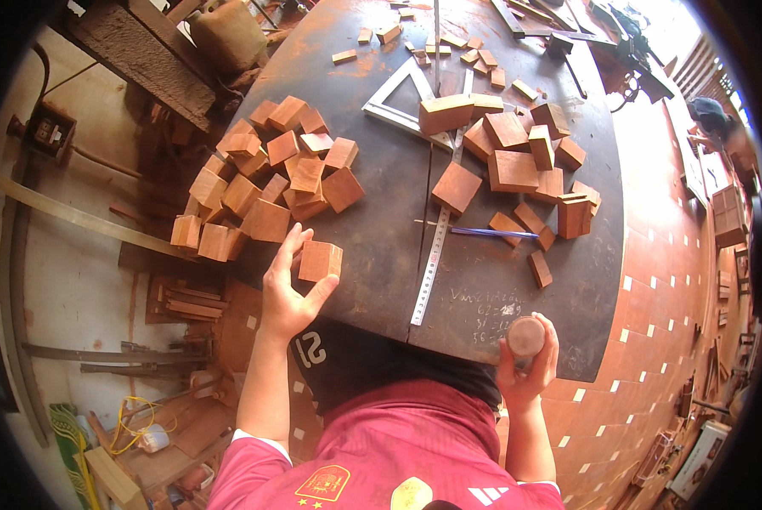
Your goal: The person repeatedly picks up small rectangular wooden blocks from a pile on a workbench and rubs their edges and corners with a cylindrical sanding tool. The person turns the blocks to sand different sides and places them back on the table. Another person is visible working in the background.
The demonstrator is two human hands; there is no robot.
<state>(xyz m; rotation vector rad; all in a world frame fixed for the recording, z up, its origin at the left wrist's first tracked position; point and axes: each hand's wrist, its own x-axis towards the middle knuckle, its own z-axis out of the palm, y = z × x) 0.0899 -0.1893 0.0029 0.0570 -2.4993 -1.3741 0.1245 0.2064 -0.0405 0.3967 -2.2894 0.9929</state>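
Observation:
My left hand (289, 289) is at the near left part of the dark tabletop, its thumb and fingers closed around a reddish-brown wooden block (320, 261). Just beyond it lies a heap of similar wooden blocks (266, 219). Over the near right corner, my right hand (534, 361) grips a round wooden piece (525, 337) whose flat, pale end faces up; its length is hidden. A steel ruler (430, 270) lies between my hands, partly under a second group of blocks (513, 172). Beside it rests a blue pen (491, 232).
A metal triangular frame (395, 93) and small wood offcuts (344, 57) lie farther back on the dark table (372, 255). Chalk writing marks the near right corner. Tools (559, 42) crowd the far right edge. Another person (721, 127) is at the far right, beyond the tiled floor.

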